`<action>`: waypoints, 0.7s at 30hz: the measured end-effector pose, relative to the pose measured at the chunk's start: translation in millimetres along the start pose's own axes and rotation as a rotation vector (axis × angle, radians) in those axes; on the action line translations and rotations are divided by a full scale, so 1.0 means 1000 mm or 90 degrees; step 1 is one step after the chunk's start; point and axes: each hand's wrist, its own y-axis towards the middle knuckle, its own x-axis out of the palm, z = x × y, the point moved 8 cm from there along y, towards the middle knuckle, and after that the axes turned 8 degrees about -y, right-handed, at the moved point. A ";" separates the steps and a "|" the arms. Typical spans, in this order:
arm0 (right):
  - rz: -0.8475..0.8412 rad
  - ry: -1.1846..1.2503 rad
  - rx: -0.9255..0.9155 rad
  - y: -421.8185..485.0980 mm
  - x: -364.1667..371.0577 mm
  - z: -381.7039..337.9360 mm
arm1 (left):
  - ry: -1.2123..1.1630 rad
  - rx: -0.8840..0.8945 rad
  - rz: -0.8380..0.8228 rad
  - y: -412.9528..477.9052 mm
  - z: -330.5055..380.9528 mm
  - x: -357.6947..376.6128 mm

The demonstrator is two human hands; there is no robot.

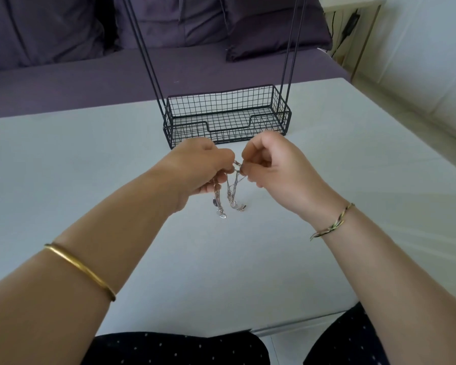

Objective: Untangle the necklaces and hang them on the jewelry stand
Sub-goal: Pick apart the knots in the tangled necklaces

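Note:
A tangle of thin silver and gold necklaces [229, 196] hangs between my two hands, just above the white table [90, 154]. My left hand [198, 169] grips one side of the chains with curled fingers. My right hand [277, 167] pinches the other side near a small clasp. The loose ends and small pendants trail down onto the table. Directly behind my hands stands the black wire jewelry stand [227, 114]: a mesh basket base with thin uprights rising out of view. Its hanging bars are out of frame.
A purple sofa with cushions [169, 27] runs behind the table. A small side table [353, 27] with a cable stands at the back right. My knees in dark dotted fabric [174, 349] sit at the table's near edge.

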 end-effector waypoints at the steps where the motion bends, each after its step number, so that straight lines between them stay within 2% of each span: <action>1: -0.007 -0.002 0.000 0.000 0.001 0.000 | -0.019 -0.002 0.001 0.001 0.000 0.000; 4: -0.007 -0.006 0.010 -0.001 0.000 0.001 | -0.045 -0.008 -0.011 0.001 0.000 0.005; 7: 0.036 0.013 0.035 0.000 -0.007 0.006 | -0.026 -0.018 -0.036 0.001 -0.001 0.008; 10: 0.067 0.122 0.092 0.001 -0.011 0.014 | 0.098 -0.002 -0.050 -0.001 -0.003 0.010; 15: 0.058 0.300 0.153 -0.002 -0.003 0.017 | 0.284 0.085 -0.032 -0.002 0.002 0.014; 18: 0.062 0.347 0.170 -0.001 -0.004 0.019 | 0.340 0.100 -0.007 0.001 -0.001 0.010; 21: 0.031 0.366 0.187 -0.002 -0.002 0.019 | 0.326 0.110 0.015 0.005 -0.002 0.004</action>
